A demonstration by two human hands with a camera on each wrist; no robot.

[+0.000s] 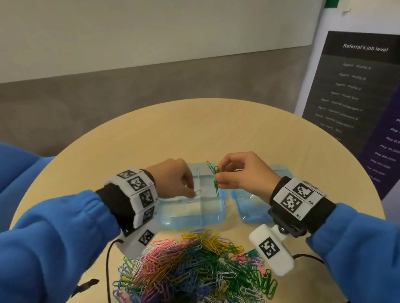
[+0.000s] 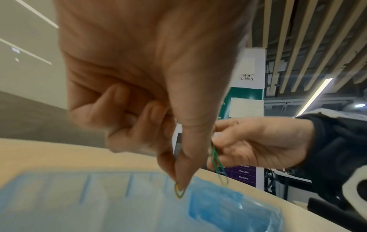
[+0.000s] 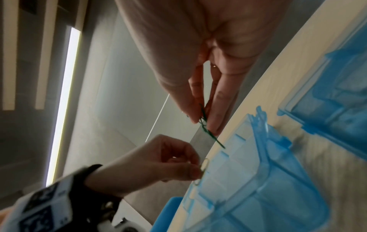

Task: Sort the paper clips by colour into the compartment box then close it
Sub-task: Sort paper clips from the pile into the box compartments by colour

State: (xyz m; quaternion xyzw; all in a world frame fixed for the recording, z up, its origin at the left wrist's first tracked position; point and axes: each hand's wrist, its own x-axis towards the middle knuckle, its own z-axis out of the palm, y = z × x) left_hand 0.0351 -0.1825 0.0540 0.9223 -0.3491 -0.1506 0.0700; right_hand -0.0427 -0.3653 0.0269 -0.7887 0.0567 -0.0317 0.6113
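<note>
Nearest on the desk (image 1: 215, 123) lies the pile (image 1: 194, 280) of mixed clips, still large. Behind it stands the open box (image 1: 192, 216), its lid (image 1: 253, 210) at the right. Over the box, the left hand (image 1: 172, 178) pinches one pale clip (image 1: 197, 192) above a left compartment. The right hand (image 1: 245, 170) pinches linked green clips (image 1: 214, 175) above the right part. I think the clips are light, thin and slippery wire that tangles easily, so it is best to pinch one at its rounded end.
</note>
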